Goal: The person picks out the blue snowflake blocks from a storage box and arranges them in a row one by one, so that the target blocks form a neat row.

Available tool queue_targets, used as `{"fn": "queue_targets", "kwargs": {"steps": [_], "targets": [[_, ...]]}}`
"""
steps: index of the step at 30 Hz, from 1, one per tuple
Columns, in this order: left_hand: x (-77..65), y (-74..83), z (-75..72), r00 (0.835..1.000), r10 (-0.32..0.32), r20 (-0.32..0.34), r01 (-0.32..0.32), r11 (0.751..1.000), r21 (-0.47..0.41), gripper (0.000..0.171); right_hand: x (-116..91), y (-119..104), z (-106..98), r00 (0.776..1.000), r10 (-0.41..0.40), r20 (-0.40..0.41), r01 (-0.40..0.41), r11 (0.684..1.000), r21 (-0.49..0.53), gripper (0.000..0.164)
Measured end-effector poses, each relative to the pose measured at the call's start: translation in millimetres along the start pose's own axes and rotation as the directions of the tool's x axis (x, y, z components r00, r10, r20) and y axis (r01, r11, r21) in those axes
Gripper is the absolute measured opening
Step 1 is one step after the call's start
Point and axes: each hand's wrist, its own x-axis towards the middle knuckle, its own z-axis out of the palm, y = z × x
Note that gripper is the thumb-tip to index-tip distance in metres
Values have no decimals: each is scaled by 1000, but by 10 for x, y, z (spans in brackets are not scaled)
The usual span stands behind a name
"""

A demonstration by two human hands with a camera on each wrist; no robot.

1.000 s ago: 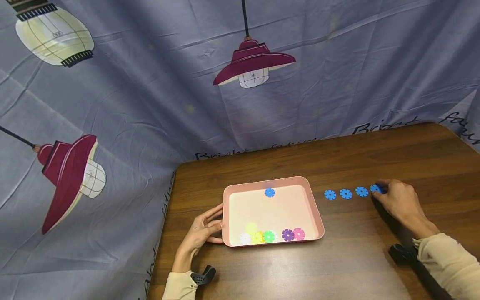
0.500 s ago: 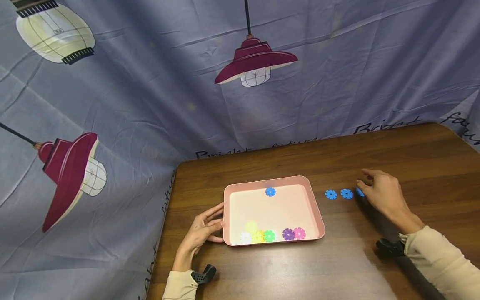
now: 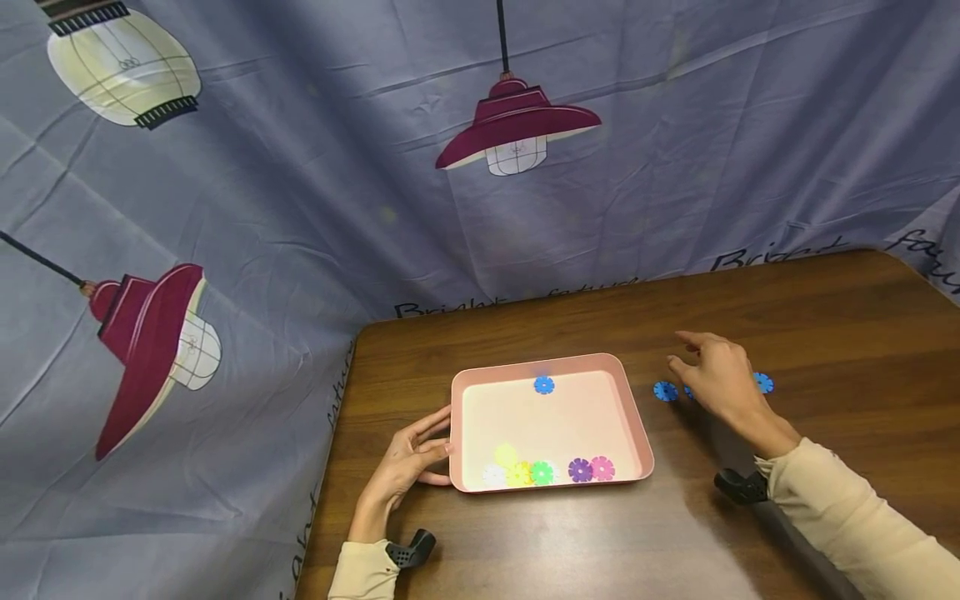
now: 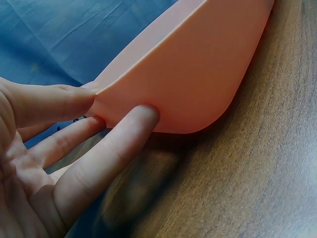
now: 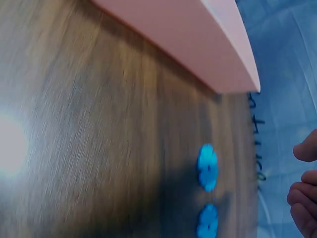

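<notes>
A pink tray (image 3: 551, 365) stands on the table, with my left hand (image 3: 408, 454) at its left side. The thumb tip is at the tray's rim, and other fingertips (image 4: 146, 114) press the outer wall. Several blue notched snowflake discs (image 3: 665, 391) lie in a row right of the tray. My right hand (image 3: 723, 379) hovers over the row, thumb and index finger spread apart with nothing between them; it hides part of the row. Inside the tray, one blue disc (image 3: 543, 385) lies near the far wall. White, yellow, green (image 3: 542, 473), purple (image 3: 580, 470) and pink discs (image 3: 602, 468) line its near side.
The brown wooden table (image 3: 570, 542) reaches back to a grey-blue curtain (image 3: 360, 167) printed with lamps and lettering. A dark band-mounted device (image 3: 411, 550) sits at the left wrist, another (image 3: 741, 486) at the right.
My right hand has left the rightmost blue disc in the row and moved left over the others, with its fingers spread. The left hand stays at the tray.
</notes>
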Motion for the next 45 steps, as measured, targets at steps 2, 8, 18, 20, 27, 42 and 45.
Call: {"fn": "queue_targets", "kwargs": {"steps": [2, 8, 18, 20, 27, 42, 45], "targets": [[3, -8, -3, 1000, 0, 0, 0, 1000, 3, 65, 14, -57, 32, 1000, 3, 20, -3, 1000, 8, 43], [15, -12, 3, 1000, -2, 2, 2, 1000, 1, 64, 35, -207, 138, 998, -4, 63, 2, 999, 35, 43], [12, -20, 7, 1000, -4, 7, 4, 1000, -2, 64, 65, -454, 334, 995, -29, 96, 22, 997, 76, 43], [11, -19, 6, 1000, -4, 8, 4, 1000, -3, 64, 69, -492, 374, 994, -42, 106, 32, 995, 89, 41], [9, -24, -1, 1000, 0, 14, 0, 1000, -6, 64, 82, -580, 472, 989, -54, 137, 33, 988, 153, 37], [3, -1, -16, 1000, 20, 22, -20, 1000, -1, 64, 61, -748, 683, 979, -41, 197, 10, 988, 155, 43], [4, 1, -19, 1000, 20, 21, -20, 1000, -2, 64, 57, -779, 727, 976, -40, 214, 7, 988, 156, 44]]}}
